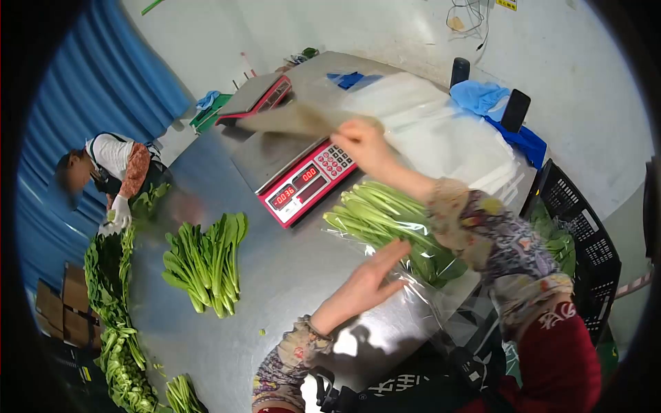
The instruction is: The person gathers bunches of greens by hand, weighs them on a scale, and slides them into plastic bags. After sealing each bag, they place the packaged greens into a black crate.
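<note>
My right hand is closed at the edge of a flat, tan-grey thing, smeared by motion, above the scale's metal plate; its kind I cannot make out. Under it stands a red and white digital scale with lit red digits. My left hand lies with fingers stretched out against a clear plastic bag of leafy greens, whose pale stems point toward the scale. A loose bunch of greens rests on the steel table, left of my left hand.
Across the table a person in white gloves handles greens beside a long pile of them. A second scale stands farther back. Clear plastic bags, a phone and a black crate are at the right.
</note>
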`<state>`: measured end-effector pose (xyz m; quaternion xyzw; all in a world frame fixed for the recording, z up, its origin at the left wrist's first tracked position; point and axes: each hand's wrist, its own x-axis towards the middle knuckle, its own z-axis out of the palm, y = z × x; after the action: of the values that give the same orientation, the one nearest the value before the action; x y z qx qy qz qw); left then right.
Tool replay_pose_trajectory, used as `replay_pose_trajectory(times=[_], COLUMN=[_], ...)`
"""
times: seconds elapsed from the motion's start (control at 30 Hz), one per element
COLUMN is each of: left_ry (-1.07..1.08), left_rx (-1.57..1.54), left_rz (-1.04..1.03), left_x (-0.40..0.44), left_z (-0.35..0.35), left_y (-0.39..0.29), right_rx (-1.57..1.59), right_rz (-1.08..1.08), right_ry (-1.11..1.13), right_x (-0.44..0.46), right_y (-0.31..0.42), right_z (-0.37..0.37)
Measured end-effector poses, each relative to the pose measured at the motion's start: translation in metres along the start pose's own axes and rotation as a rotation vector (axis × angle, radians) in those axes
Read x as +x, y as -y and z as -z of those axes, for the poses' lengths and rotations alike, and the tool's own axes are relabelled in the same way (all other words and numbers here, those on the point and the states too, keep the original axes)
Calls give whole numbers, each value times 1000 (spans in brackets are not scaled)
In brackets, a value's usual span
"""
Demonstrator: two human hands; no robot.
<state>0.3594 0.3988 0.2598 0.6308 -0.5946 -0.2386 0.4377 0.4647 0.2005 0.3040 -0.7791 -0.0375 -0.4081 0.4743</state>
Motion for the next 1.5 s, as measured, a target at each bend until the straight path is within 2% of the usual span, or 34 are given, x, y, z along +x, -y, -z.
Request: replay_pose_trajectory(times=[0.07,0.13,0.17,0.27,0.3,0.33,0.37,0.4,0.43,0.5,0.57,0.63,0.7,0.73,0.77,0.83,0.87,0.93,0.97,1.07,1.1,1.2,1.23,1.33,1.37,1.43,1.5], left_ry=[-237,-364,-426,-73,-112,-91,25,90,162,-126,-534,-860,-709,-627,-447,-359,-332,-374,-391,-337,-305,-429,-506,-401,-291,-206,-222], left_rx=[119,361,479,765,806,798,769,749,696,516,293,159,-163,-515,-715,-842,-900,-865,-848,-1007,-962,-443,-60,146,339,189,-170], left_rz=[79,222,291,269,143,104,131,88,159,103,160,389,713,879,830,827,796,795,798,657,731,923,855,851,847,865,847], left_x=[20,53,65,73,67,66,67,66,63,47,12,-29,-79,-79,-97,-109,-115,-112,-111,-128,-135,-135,-137,-105,-97,-93,-101], left_z=[-10,-27,-36,-67,-72,-62,-39,-21,-7,-1,-9,-39,-65,-74,-88,-114,-123,-123,-123,-105,-100,-107,-113,-111,-113,-115,-112], left_y=[21,30,34,51,70,76,63,73,62,60,37,15,21,-29,-28,-45,-45,-66,-74,-68,-68,-81,-74,-99,-98,-94,-87], right_rx=[-84,-81,-95,-389,-388,-374,-355,-333,-312,-315,-297,-265,-235,-219,-255,-331,-254,-145,-22,33,17,-161,-139,-112,-134,-174,-192], right_rz=[-9,68,23,37,88,-2,-99,-162,-223,-356,-403,-380,-453,-488,-656,-980,-1082,-1127,-1078,-1010,-1140,-1197,-1204,-1195,-1171,-1148,-1163], right_ry=[275,440,543,733,797,875,947,925,905,861,810,758,641,589,616,664,697,806,740,548,431,453,459,532,598,695,614], right_x=[-14,-24,-27,-34,-37,-42,-48,-60,-74,-104,-136,-174,-211,-225,-235,-247,-255,-261,-273,-275,-273,-282,-284,-289,-292,-290,-287], right_y=[-22,-27,-17,15,23,36,50,60,69,91,98,102,99,101,107,122,124,139,137,141,148,149,153,156,153,157,167], right_z=[-27,-39,-34,5,25,50,76,101,124,163,194,222,240,244,247,249,248,240,238,248,254,273,273,275,279,281,286])
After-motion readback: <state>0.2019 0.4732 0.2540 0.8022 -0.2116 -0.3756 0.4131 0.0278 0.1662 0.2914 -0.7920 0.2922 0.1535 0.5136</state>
